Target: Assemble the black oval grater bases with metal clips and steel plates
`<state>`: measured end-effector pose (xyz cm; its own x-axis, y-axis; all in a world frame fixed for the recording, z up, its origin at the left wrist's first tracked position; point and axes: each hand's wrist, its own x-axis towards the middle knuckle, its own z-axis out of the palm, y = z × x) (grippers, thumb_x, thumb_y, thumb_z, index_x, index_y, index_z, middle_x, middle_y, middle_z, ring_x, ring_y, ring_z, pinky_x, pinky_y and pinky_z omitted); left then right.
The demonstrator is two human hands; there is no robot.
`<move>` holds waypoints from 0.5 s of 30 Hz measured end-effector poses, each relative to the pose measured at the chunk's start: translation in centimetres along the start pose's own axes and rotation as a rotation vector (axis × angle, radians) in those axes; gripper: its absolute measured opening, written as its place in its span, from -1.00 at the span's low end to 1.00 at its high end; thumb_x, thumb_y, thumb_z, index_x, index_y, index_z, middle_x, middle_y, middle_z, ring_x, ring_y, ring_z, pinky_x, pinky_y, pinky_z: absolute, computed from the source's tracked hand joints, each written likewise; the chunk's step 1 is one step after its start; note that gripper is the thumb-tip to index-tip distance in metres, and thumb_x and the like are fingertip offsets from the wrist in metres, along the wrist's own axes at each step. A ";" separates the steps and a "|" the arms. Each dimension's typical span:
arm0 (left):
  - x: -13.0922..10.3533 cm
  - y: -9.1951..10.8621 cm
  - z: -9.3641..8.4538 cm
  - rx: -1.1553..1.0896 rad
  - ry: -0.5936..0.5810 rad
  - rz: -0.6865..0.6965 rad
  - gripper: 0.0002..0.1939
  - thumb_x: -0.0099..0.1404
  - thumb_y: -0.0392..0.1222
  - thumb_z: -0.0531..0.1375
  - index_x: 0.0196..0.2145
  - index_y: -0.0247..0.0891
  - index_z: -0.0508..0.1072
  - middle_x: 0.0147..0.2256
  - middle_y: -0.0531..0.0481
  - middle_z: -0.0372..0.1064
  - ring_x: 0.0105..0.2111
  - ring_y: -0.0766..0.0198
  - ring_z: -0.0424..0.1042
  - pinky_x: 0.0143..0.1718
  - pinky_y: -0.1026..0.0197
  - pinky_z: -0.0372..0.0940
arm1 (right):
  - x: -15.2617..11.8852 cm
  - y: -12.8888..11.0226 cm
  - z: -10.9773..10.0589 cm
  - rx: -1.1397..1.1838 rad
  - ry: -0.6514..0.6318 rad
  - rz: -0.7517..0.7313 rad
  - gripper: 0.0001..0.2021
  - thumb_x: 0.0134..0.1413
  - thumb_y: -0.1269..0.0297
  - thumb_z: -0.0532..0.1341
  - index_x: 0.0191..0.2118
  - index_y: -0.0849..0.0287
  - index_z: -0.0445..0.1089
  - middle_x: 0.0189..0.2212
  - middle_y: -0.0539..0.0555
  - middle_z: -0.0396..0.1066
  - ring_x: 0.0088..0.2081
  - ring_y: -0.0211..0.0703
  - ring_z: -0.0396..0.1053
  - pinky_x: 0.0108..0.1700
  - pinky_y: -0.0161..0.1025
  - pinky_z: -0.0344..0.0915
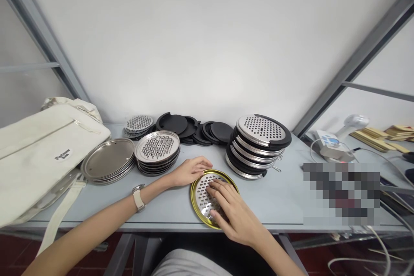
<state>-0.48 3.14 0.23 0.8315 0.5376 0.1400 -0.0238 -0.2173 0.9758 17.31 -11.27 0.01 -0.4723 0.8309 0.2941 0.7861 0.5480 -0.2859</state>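
Near the front edge of the table lies a round gold-rimmed tin (193,202) with a perforated metal grater disc (202,196) inside it. My right hand (237,213) rests over the disc, fingers spread and touching its surface, covering its right part. At the tin's upper left rim, my left hand (189,172) has its fingers stretched out, the tips at the edge. Neither hand is closed around anything.
Left of my hands stand a stack of grater discs (158,146) and a stack of plain metal discs (110,159), beside a cream bag (42,151). Black round holders (174,124) lie behind. At right are stacked graters in black holders (263,129) and a white device (333,146) with cables.
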 end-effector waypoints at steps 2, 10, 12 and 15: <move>0.0 0.2 0.0 0.002 0.015 -0.006 -0.74 0.27 -0.30 0.14 -0.06 -0.29 0.36 -0.03 -0.21 0.36 0.04 0.15 0.35 0.12 0.03 0.21 | 0.0 0.0 0.0 0.007 0.018 -0.007 -0.54 0.22 0.24 0.05 0.19 0.31 0.14 0.16 0.30 0.15 0.21 0.08 0.06 0.21 0.11 0.09; 0.3 -0.3 0.0 0.071 0.198 -0.065 -0.68 0.13 -0.17 0.28 -0.16 -0.33 0.38 -0.22 -0.17 0.47 -0.24 0.20 0.49 -0.20 0.20 0.38 | -0.3 0.0 0.4 0.007 0.083 -0.003 -0.47 0.20 0.22 0.07 0.25 0.26 0.04 0.14 0.32 0.11 0.19 0.14 0.06 0.15 0.14 0.16; 0.3 -0.6 -0.2 0.099 0.210 -0.117 -0.67 0.15 -0.11 0.28 -0.17 -0.33 0.40 -0.32 -0.11 0.47 -0.38 0.28 0.47 -0.35 0.29 0.34 | -0.4 0.0 0.5 -0.001 0.092 0.007 -0.45 0.19 0.22 0.07 0.26 0.26 0.02 0.14 0.32 0.09 0.18 0.16 0.06 0.14 0.14 0.17; 0.4 -0.8 -0.4 0.056 0.143 -0.133 -0.66 0.18 -0.04 0.25 -0.20 -0.35 0.42 -0.40 -0.04 0.42 -0.45 0.35 0.41 -0.42 0.34 0.27 | -0.4 0.0 0.6 -0.015 0.096 0.021 -0.43 0.20 0.23 0.07 0.28 0.27 -0.02 0.14 0.33 0.06 0.18 0.17 0.05 0.14 0.16 0.15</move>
<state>-0.38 3.83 -0.40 0.7377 0.6741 0.0366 0.1152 -0.1791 0.9771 17.24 -11.58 -0.66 -0.4161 0.8286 0.3745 0.8013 0.5288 -0.2797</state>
